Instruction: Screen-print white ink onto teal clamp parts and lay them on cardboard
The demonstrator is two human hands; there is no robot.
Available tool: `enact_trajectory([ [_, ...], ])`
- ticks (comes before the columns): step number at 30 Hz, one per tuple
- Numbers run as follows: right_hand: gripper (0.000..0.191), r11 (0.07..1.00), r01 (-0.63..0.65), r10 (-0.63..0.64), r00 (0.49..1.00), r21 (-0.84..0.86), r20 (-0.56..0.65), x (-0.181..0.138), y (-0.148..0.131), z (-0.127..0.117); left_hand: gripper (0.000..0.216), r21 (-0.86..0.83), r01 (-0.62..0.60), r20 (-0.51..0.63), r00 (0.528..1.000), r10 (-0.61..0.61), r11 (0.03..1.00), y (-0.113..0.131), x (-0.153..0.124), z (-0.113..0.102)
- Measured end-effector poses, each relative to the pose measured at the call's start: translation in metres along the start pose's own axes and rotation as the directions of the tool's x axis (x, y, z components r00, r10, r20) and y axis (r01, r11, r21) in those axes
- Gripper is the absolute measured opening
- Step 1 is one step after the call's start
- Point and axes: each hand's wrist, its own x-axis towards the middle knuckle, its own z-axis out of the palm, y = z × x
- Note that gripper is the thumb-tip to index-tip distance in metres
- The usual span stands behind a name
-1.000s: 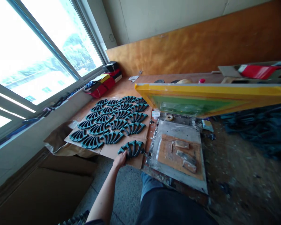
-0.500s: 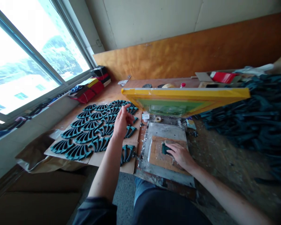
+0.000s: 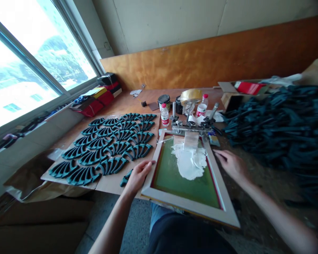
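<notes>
- Left hand: closed at the left rail of the pale grey rectangular frame with green mesh, thumb over the rail; a light, even hold should let the frame settle without twisting.
- Right hand: beside the right rail, fingers partly curled; I cannot tell how far it is open or whether it touches; matching the left hand's height would likely keep the frame level.
- The frame lies in front of the person, between the hands; best keep its near left corner clear of the single dark-green ribbed piece.
- Thick white paste sits on the mesh, toward the far end; a flat, pale block stands in it; smooth movement should avoid slopping.
- Metal clamp hardware holds the far end; follow its swing, without sideways force.
</notes>
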Motion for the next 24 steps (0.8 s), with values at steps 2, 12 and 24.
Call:
enact_trajectory([
  [2, 0.036, 0.999, 0.041, -0.042, 0.996, -0.013, -0.084, 0.027, -0.012, -0.009, 0.062, 0.144, 0.044, 0.011, 0.999, -0.046, 0.989, -0.039, 0.0, 0.006],
  [12, 0.02, 0.886, 0.433, -0.356, 0.863, -0.163, 0.358, 0.011, -0.087, 0.023, 0.059, 0.407, 0.058, 0.015, 0.997, -0.07, 0.912, -0.083, 0.015, 0.015],
  [24, 0.032, 0.808, 0.585, -0.586, 0.791, 0.063, 0.176, -0.018, -0.079, 0.012, 0.055, 0.301, 0.13, -0.046, 0.991, -0.122, 0.945, -0.08, 0.013, 0.017],
])
